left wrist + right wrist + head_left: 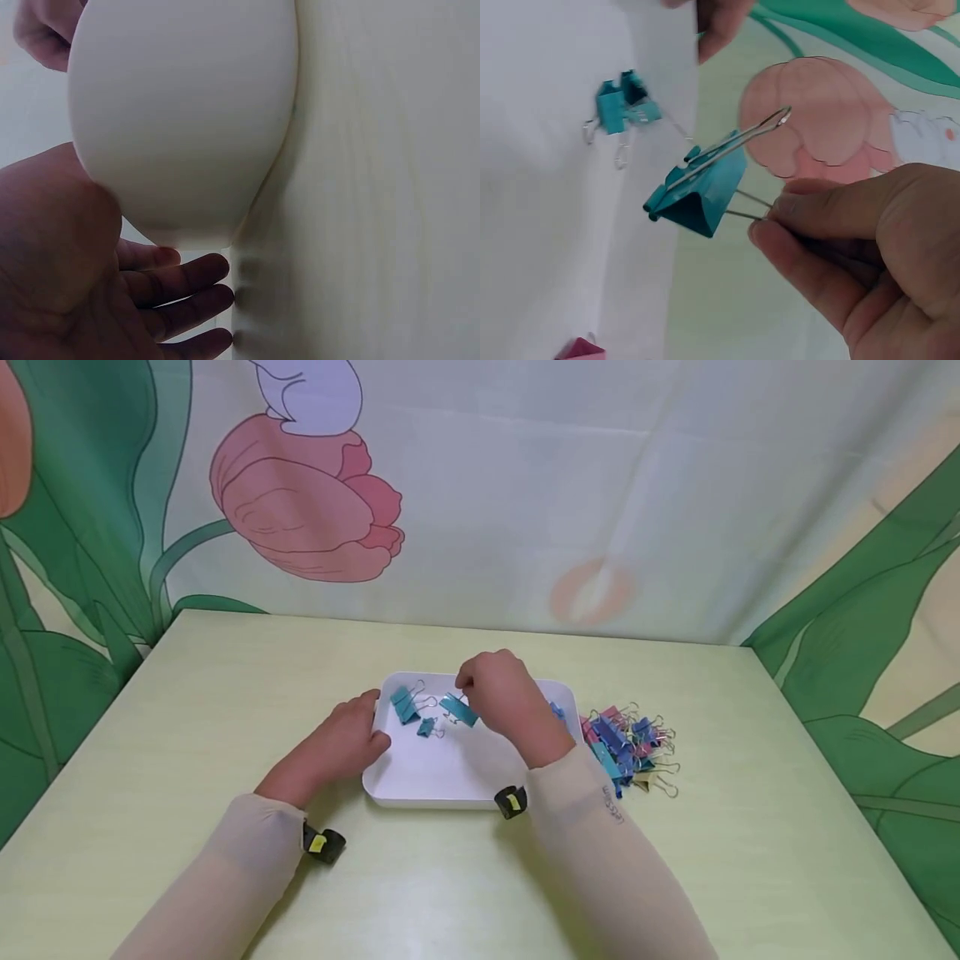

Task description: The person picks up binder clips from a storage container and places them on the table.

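In the head view, my right hand [510,702] is above a shallow white tray [442,797]. Its thumb and forefinger pinch a wire handle of a teal binder clip [705,187], seen closely in the right wrist view. My left hand [337,743] rests against the tray's left side, thumb by the rim. The left wrist view shows its fingers [180,281] extended and relaxed beside the tray wall. Several teal binder clips [406,705] lie in the tray's left part, a small one [426,727] among them. A blue clip [557,711] shows near the right rim, partly hidden.
A heap of binder clips [615,739] in blue, pink, teal and yellow lies on the table [750,843], right of the tray. My right forearm covers part of the tray's right side. Behind the table hangs a printed curtain [487,510].
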Motion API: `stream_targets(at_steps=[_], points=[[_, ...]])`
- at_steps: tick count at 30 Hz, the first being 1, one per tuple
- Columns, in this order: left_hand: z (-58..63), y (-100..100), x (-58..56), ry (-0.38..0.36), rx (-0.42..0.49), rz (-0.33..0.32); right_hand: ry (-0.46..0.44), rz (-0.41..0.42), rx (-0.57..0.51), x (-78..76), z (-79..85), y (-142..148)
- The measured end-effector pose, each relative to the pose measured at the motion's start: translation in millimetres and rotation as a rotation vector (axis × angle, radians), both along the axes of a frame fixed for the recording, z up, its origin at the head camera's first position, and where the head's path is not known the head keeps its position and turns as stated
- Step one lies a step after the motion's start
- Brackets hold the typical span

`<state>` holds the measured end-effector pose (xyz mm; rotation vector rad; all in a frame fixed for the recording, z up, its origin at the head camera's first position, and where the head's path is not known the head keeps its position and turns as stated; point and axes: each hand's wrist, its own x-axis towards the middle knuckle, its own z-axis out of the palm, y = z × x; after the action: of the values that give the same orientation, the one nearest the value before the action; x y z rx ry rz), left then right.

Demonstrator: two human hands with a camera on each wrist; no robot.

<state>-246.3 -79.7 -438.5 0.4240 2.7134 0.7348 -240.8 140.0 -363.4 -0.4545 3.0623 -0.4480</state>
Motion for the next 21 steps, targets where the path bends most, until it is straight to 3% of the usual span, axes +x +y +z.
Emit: stream_targets(at_steps=[3,6,11,15,21], points=[[1.4,0,0.1,0.0,0.002,0.0,0.098,0.029,-0.084,13.3,11.3,12],[2.8,1,0.6,-0.008,-0.002,0.003,0.132,-0.004,-0.188,26.7,22.0,29],[2.7,1,1.3,-0.028,-0.007,0.011,0.112,-0.175,-0.361,48.5,35.1,67],[1.1,0,0.4,-0.011,-0.005,0.01,0.1,-0.281,-0.42,62.8,40.5,100],[-1.3,0,-0.5,0.009,0.01,0.007,0.014,-0.324,-0.486,78.5,35.7,145]])
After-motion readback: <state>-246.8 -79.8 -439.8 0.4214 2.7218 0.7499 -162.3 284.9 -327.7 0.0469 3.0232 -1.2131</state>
